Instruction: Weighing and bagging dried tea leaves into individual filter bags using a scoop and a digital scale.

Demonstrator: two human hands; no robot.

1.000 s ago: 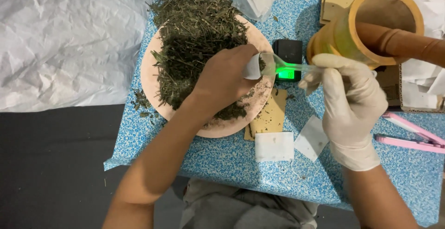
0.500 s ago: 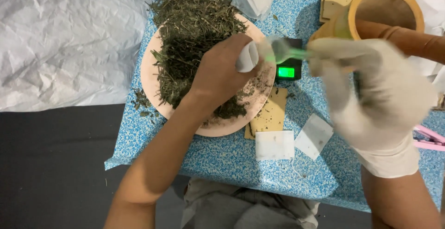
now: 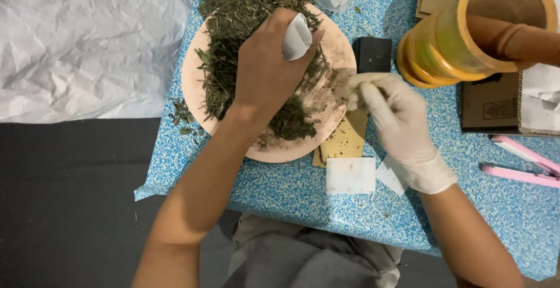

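Note:
My bare left hand (image 3: 265, 69) hovers over a round pink plate (image 3: 341, 52) heaped with dried green herbs (image 3: 245, 8), holding a small white paper sachet (image 3: 296, 36) pinched between the fingers. My right hand (image 3: 396, 119), in a white glove, sits just right of the plate's rim with the fingers bunched together; what they pinch is too small to make out. A flat white sachet (image 3: 350, 175) lies on the blue speckled table (image 3: 496, 218) below the plate, beside a tan card (image 3: 344, 142).
A yellow wooden mortar (image 3: 466, 31) with a brown pestle (image 3: 519, 40) stands at the back right. A small black scale (image 3: 373, 53) sits between plate and mortar. A pink stapler (image 3: 522, 162) and a cardboard box (image 3: 490, 104) lie right. Crumpled white sheeting (image 3: 76, 37) covers the left.
My right hand has dropped from above the scale to the plate's right edge. The scale's green display is no longer lit. My left hand with the sachet moved slightly over the herbs.

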